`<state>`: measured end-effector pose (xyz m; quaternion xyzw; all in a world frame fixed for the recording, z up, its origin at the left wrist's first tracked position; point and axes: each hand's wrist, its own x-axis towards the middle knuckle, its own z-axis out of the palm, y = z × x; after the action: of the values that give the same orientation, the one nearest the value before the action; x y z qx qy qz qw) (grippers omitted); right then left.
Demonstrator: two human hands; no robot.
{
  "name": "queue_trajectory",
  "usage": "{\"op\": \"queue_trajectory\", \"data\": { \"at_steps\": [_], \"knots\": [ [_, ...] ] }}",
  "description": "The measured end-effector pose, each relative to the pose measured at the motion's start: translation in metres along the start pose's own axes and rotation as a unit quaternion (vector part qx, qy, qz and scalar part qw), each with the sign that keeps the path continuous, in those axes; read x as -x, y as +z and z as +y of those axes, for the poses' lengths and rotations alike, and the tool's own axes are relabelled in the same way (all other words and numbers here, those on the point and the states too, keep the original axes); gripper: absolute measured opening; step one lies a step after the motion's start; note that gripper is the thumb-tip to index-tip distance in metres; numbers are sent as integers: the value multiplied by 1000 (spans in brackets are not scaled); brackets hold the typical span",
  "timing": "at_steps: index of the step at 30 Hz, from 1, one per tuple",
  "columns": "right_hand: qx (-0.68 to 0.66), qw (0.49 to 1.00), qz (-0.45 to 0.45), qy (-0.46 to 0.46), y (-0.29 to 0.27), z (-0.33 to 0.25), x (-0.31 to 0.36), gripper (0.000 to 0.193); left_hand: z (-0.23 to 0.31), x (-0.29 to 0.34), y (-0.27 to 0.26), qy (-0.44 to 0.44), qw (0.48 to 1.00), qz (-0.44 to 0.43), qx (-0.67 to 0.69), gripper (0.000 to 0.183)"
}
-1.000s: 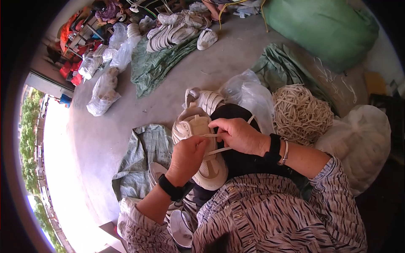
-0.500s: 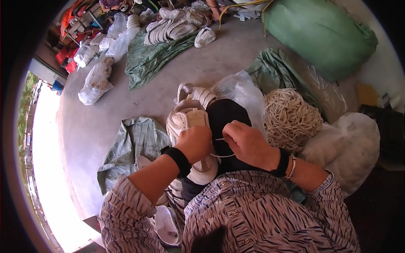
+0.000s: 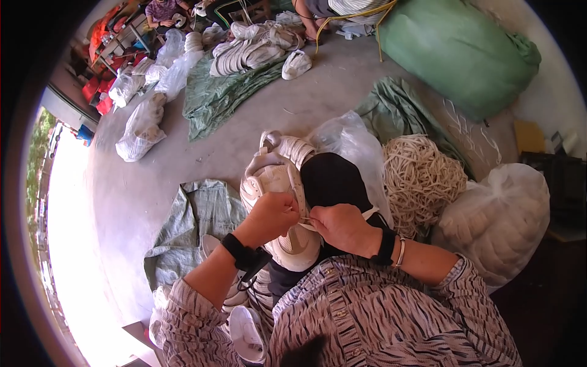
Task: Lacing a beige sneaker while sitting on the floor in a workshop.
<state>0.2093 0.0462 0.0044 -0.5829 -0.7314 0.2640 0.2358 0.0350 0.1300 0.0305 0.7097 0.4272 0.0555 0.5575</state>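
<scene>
A cream sneaker (image 3: 299,249) rests on my black-clad lap, toe toward me. Across its upper my left hand (image 3: 272,215) is closed with curled fingers, pinching a pale shoelace (image 3: 307,222). Close beside it, at the shoe's right edge, my right hand (image 3: 346,229) pinches the same lace between thumb and forefinger. A white lace end sticks out beyond the knuckles of that hand. The fingertips of both hands nearly meet, and the eyelets beneath them are mostly hidden.
A big tangle of cream laces (image 3: 422,177) lies to the right, beside a filled translucent bag (image 3: 495,220). More shoes (image 3: 293,147) are stacked just beyond my lap. A green sack (image 3: 458,55) stands far right; people sit at the back near shoe piles (image 3: 251,52).
My right hand has moved left and slightly down, toward my left hand. The lace loop that hung between them has drawn in. My left hand has shifted slightly down and left.
</scene>
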Motion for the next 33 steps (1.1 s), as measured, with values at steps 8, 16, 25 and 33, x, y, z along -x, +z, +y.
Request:
{"op": "queue_trajectory", "data": {
  "at_steps": [8,16,25,33],
  "knots": [
    [81,995,-49,-18,-2,-5,-7,17,0,-3,3,26,996,14,-87,12],
    [88,993,-79,16,1,-6,-5,18,0,-1,30,52,937,109,-327,19],
    [-352,886,-171,250,4,-3,-4,24,1,10,32,26,948,128,-292,15],
    [-434,863,-113,232,25,-1,0,18,-2,19,37,14,945,157,-288,17]
  ]
}}
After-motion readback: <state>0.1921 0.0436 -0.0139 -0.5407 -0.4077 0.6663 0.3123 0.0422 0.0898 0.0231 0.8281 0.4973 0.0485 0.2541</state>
